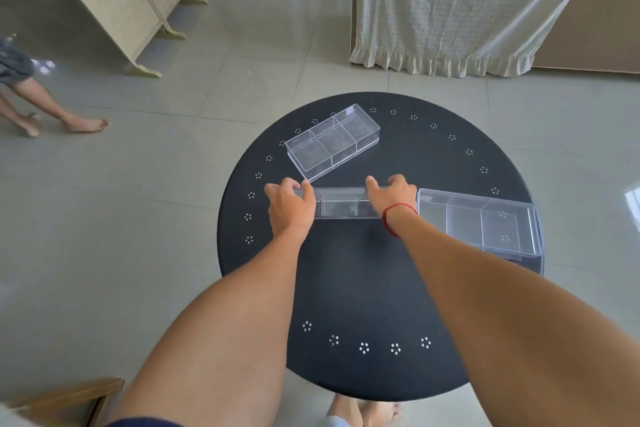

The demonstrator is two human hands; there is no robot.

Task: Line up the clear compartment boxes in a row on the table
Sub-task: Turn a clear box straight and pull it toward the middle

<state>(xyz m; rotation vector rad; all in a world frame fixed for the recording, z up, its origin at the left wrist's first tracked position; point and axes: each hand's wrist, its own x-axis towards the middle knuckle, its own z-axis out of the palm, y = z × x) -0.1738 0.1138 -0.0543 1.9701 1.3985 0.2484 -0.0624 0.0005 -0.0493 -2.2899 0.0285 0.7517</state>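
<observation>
Hands grip middle compartment box [341, 203] at both ends on round black table [363, 288]: left hand [289, 206] and right hand [391, 199] w/ fingers curled over its far wall, prob. to square it w/ box at right edge [479, 220]. Third box [332, 142] sits askew nr far edge. Box ends hidden under palms; clear walls hard to trace.

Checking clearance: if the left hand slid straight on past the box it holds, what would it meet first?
Probably the tilted box: its near corner sits just beyond the left hand, though depth is unclear.
</observation>
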